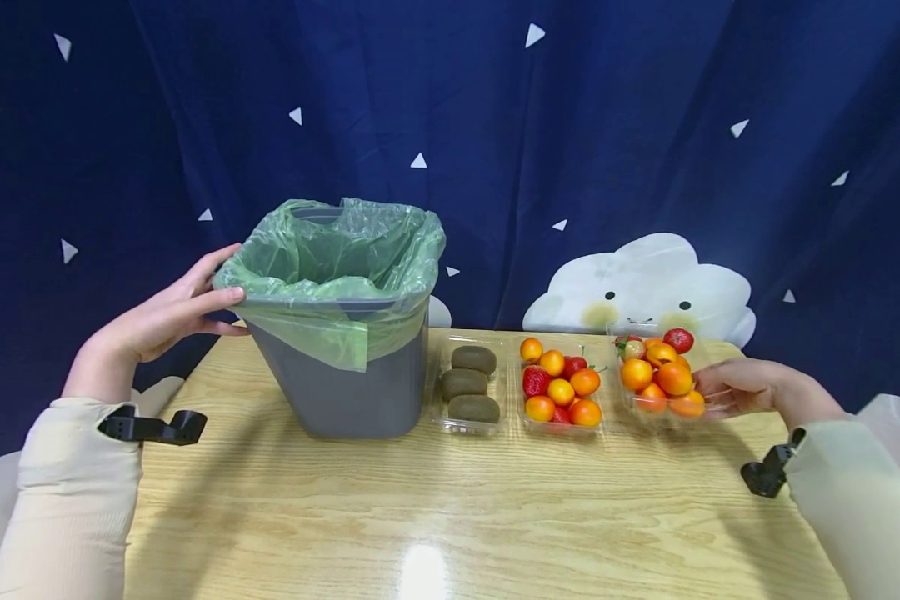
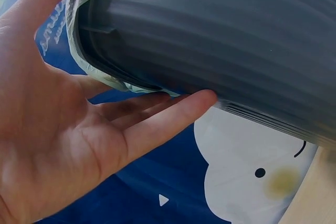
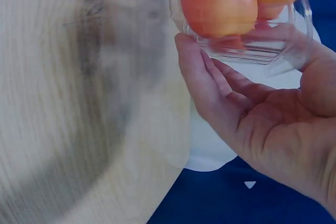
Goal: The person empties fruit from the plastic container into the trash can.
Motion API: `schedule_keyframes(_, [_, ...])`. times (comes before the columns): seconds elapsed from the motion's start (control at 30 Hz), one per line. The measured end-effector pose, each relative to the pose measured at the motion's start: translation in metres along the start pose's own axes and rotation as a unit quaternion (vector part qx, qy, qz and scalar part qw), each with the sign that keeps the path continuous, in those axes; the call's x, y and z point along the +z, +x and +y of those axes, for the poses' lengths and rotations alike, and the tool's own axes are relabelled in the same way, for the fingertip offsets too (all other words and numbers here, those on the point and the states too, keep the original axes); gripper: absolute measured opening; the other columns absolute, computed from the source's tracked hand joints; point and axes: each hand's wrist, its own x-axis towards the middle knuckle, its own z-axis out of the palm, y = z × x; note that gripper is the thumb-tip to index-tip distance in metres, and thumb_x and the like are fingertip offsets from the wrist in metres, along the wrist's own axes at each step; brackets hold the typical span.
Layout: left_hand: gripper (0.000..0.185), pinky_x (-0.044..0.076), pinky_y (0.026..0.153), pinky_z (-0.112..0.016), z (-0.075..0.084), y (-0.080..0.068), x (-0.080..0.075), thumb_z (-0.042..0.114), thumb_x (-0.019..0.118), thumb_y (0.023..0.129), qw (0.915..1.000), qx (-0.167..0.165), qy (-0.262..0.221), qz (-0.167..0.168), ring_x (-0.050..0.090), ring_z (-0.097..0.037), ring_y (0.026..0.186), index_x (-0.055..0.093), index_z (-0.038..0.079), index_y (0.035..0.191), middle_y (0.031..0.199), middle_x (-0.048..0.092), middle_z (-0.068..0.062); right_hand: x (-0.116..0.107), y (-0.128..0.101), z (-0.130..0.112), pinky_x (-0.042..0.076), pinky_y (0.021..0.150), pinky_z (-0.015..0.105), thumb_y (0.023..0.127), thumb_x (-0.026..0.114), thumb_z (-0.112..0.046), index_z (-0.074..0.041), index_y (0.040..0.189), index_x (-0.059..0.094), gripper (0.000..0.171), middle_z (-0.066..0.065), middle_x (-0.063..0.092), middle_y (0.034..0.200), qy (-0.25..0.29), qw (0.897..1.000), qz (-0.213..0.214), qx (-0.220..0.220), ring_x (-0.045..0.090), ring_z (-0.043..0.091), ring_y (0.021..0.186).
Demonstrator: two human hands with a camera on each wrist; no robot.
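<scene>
- Left hand (image 1: 167,315) is at the rim of the grey bin (image 1: 360,392): fingers straight, spread along the far-left side, thumb on the near edge of the green liner (image 1: 330,258). It presses the bin rather than wrapping it.
- The bin stands at the back left of the surface (image 1: 450,517), close to the rear edge and near the left one.
- Right hand (image 1: 746,387) cups the far-right fruit tray (image 1: 663,379), fingers curled under its base, thumb up the outer wall. The tray is tipped and looks lifted on the hand side; it sits near the right edge.
- Between bin and held tray are two more trays: the kiwi tray (image 1: 471,385) just beside the bin, then the mixed fruit tray (image 1: 561,388).
- There is a wide open stretch of surface in front of the whole row.
</scene>
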Motion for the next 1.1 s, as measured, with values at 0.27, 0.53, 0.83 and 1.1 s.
schedule_keyframes(0.27, [0.063, 0.054, 0.077, -0.032, 0.001, 0.000, 0.001, 0.010, 0.037, 0.098, 1.0000, 0.006, 0.001, 0.000, 0.051, -0.003, 0.103, -0.003, 0.018, 0.146, 0.130, 0.029, -0.007, 0.002, -0.011, -0.024, 0.050, 0.088, 0.037, 0.094, 0.045, -0.016, -0.016, 0.083, 0.064, 0.022, 0.001, 0.066, 0.089, 0.028, 0.999, -0.028, -0.004, 0.063, 0.016, 0.087])
schedule_keyframes(0.53, [0.063, 0.053, 0.077, -0.031, 0.001, -0.002, 0.003, 0.011, 0.038, 0.097, 0.9999, 0.000, 0.001, 0.010, 0.051, -0.003, 0.102, -0.001, 0.019, 0.146, 0.128, 0.031, -0.005, 0.012, -0.016, -0.047, 0.048, 0.090, 0.034, 0.095, 0.046, -0.027, -0.017, 0.084, 0.065, 0.024, -0.001, 0.065, 0.091, 0.043, 0.998, -0.041, -0.002, 0.061, 0.015, 0.088])
schedule_keyframes(0.83, [0.062, 0.053, 0.076, -0.029, 0.003, -0.001, 0.005, 0.013, 0.038, 0.097, 0.9997, -0.009, 0.004, 0.023, 0.050, -0.003, 0.102, 0.000, 0.020, 0.146, 0.130, 0.029, -0.008, 0.026, -0.017, -0.073, 0.049, 0.088, 0.034, 0.094, 0.043, -0.023, -0.016, 0.087, 0.061, 0.021, 0.000, 0.065, 0.093, 0.061, 0.997, -0.040, -0.023, 0.062, 0.017, 0.089])
schedule_keyframes(1.1, [0.063, 0.052, 0.077, -0.029, 0.005, -0.001, 0.006, 0.016, 0.039, 0.098, 0.9990, -0.028, 0.011, 0.034, 0.048, -0.001, 0.103, -0.001, 0.022, 0.146, 0.136, 0.024, -0.012, 0.040, -0.019, -0.101, 0.051, 0.085, 0.032, 0.093, 0.041, -0.021, -0.014, 0.086, 0.062, 0.023, 0.001, 0.069, 0.091, 0.031, 0.998, -0.043, -0.040, 0.063, 0.014, 0.086])
